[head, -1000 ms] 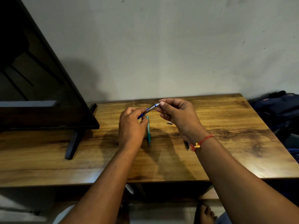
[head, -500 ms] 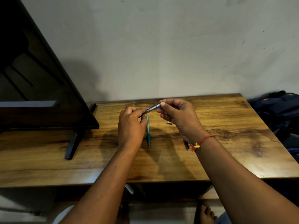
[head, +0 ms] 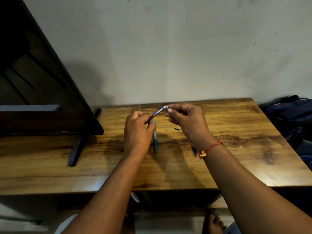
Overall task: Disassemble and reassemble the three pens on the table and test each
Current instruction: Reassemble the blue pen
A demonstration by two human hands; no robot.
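Pose | left hand curled round blue pen; right hand pinching its end

Right hand is easing back a touch from the pen. Its thumb is sitting slightly lower now, so a small white piece at the pen's top end is showing more, pinched at the fingertips. Can't tell whether the piece is off the barrel or still seated. Pen's top end is lifting slightly toward the far edge of the table, so it's tilting a bit steeper. Left hand is shifting its grip: the blue lower section, mostly covered 0.5 s ago, is showing again by the fingers.
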